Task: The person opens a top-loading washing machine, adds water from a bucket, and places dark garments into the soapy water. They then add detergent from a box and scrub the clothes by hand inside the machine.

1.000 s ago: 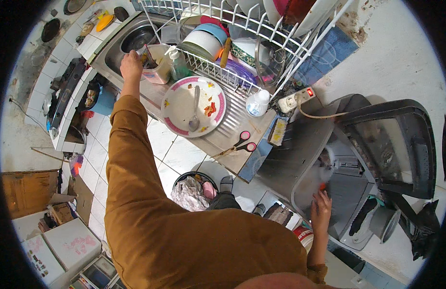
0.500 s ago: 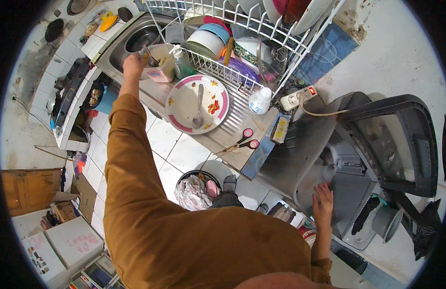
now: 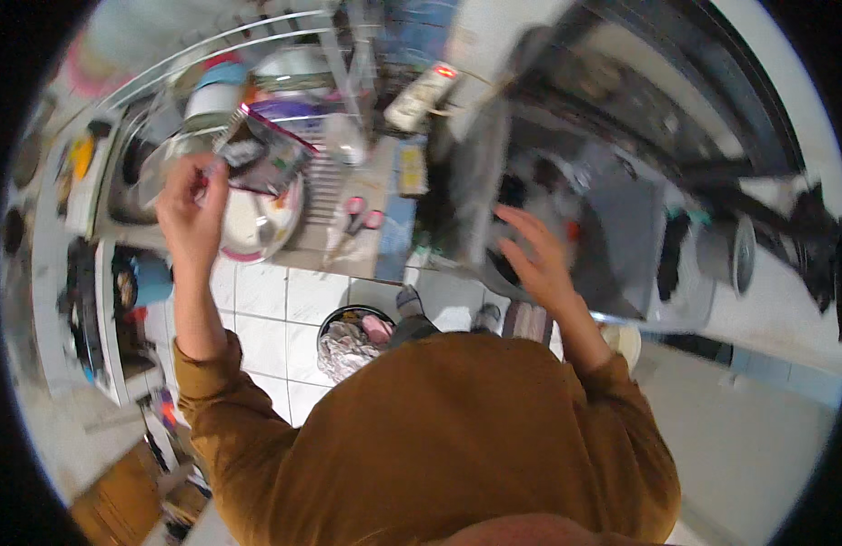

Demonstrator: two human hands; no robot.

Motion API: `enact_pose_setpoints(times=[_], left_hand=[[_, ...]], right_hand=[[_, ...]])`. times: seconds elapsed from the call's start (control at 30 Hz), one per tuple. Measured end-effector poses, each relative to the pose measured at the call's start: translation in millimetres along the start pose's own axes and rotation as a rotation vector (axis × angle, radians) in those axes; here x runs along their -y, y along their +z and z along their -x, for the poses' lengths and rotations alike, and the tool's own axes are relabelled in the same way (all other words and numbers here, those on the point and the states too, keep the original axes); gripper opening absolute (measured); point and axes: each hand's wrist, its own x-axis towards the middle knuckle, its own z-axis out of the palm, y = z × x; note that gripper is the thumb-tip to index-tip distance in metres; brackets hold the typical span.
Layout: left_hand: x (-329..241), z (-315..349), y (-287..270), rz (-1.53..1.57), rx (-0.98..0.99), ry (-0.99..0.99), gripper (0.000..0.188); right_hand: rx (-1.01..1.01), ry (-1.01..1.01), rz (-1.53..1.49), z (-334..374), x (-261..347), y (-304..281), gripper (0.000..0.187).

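The sink drainboard (image 3: 322, 191) has got a pink-rimmed plate (image 3: 242, 218), pink-handled scissors (image 3: 354, 221) and a white bottle (image 3: 345, 144) sitting on it.

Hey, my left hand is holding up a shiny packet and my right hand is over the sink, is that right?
Not quite: the right hand's place is wrong. The head view shows your right hand at the open grey washing machine, while your left hand is indeed holding up a shiny packet.
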Motion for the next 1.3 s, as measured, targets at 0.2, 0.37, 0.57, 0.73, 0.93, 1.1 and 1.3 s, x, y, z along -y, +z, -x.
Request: enact_pose_setpoints(times=[0.2,0.37,0.57,0.73,0.93,1.1,1.3], left_hand=[[-129,53,158,0.722,0.399,-0.308,0.006],[-225,75,251,0.867,0.548,-0.338,0.007],[-317,98,350,1.252,0.662,-0.428,0.025],[-362,155,410,1.389,1.087,-0.538,0.043],[-392,182,454,1.442,1.172,-0.738,0.028],[-403,191,470,1.515,1.169,-0.902,0.026],[-411,191,477,1.64,1.141,-1.075,0.023]], right_hand=[[-0.078,0.181,-0.517,28,-19,-37,0.043],[0.001,0.454,-0.697,85,-57,-108,0.031],[-0.333,0.624,-0.644,155,-86,-179,0.024],[-0.693,0.615,-0.527,194,-114,-234,0.018],[-0.73,0.636,-0.496,210,-129,-260,0.016],[-0.636,0.766,-0.418,211,-138,-273,0.014],[-0.436,0.85,-0.335,207,-145,-297,0.014]])
